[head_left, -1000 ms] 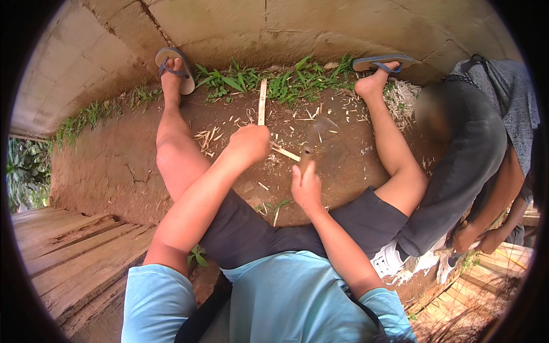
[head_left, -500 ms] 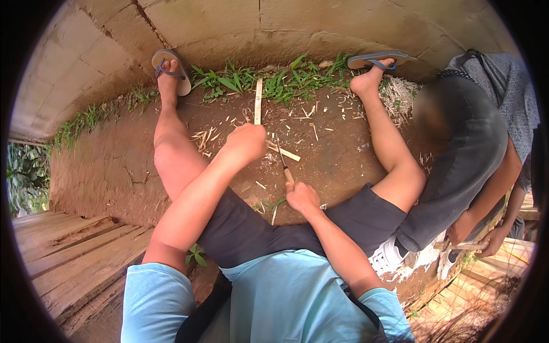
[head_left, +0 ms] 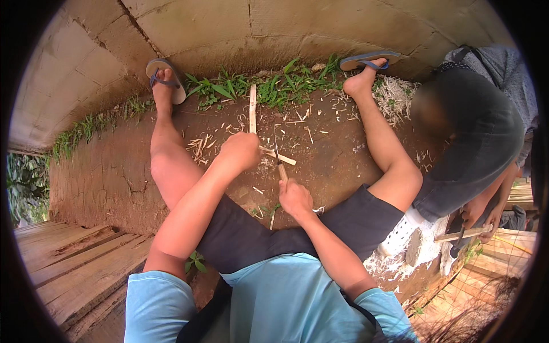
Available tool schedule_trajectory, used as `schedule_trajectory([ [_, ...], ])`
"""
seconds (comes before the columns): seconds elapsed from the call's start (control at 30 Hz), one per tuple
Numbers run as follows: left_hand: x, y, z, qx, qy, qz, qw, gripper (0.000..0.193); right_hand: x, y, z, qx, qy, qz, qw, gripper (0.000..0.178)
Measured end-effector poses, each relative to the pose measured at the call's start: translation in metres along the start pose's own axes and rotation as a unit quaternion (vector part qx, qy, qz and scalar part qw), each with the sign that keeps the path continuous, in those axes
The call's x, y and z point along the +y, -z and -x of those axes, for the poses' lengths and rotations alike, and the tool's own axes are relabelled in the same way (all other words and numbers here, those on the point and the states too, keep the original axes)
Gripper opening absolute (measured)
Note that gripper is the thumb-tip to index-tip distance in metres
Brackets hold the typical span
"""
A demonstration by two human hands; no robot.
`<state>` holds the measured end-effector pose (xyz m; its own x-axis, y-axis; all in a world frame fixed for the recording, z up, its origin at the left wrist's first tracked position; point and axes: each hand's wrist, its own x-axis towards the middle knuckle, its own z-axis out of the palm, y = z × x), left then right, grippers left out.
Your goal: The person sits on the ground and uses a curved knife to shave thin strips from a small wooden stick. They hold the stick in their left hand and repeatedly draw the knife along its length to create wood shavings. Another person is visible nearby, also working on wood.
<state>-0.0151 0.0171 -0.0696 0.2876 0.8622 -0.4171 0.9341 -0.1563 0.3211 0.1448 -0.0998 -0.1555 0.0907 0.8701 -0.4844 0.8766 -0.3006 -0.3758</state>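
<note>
My left hand is closed in a fist around pale wood. A long flat wooden strip runs from its knuckles toward the grass. A shorter wooden piece sticks out slantwise beside the fist; whether the two are joined is hidden. In my right hand is a knife, gripped by its wooden handle. Its thin blade points away from me and crosses over the shorter piece.
Shavings litter the dirt between my legs. Grass lines a block wall. At right, another person bends over, holding a wooden strip beside more shavings. Wooden planks lie at left.
My view has shifted slightly. Both hands have come a little nearer to me, with the knife still across the wood. The other person's hands and strip have moved a little.
</note>
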Motion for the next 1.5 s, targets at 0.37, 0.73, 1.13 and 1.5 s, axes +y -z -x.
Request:
schedule_trajectory([
  [0.37, 0.001, -0.002, -0.002, 0.005, 0.002, 0.013, 1.000, 0.028, 0.026, -0.013, -0.006, -0.012, -0.029, 0.054, 0.998, 0.026],
  [0.73, 0.003, 0.008, 0.005, -0.035, 0.033, -0.002, 0.999, 0.028, -0.009, 0.018, 0.010, 0.041, -0.020, 0.001, 0.999, 0.036],
  [1.13, 0.000, 0.001, 0.004, -0.020, 0.035, -0.019, 0.999, 0.030, -0.019, 0.026, 0.019, 0.106, 0.056, -0.074, 0.990, 0.041],
  [1.5, 0.000, 0.002, 0.003, -0.043, 0.051, -0.015, 0.998, 0.024, -0.018, 0.031, 0.015, 0.325, 0.188, -0.235, 0.896, 0.032],
])
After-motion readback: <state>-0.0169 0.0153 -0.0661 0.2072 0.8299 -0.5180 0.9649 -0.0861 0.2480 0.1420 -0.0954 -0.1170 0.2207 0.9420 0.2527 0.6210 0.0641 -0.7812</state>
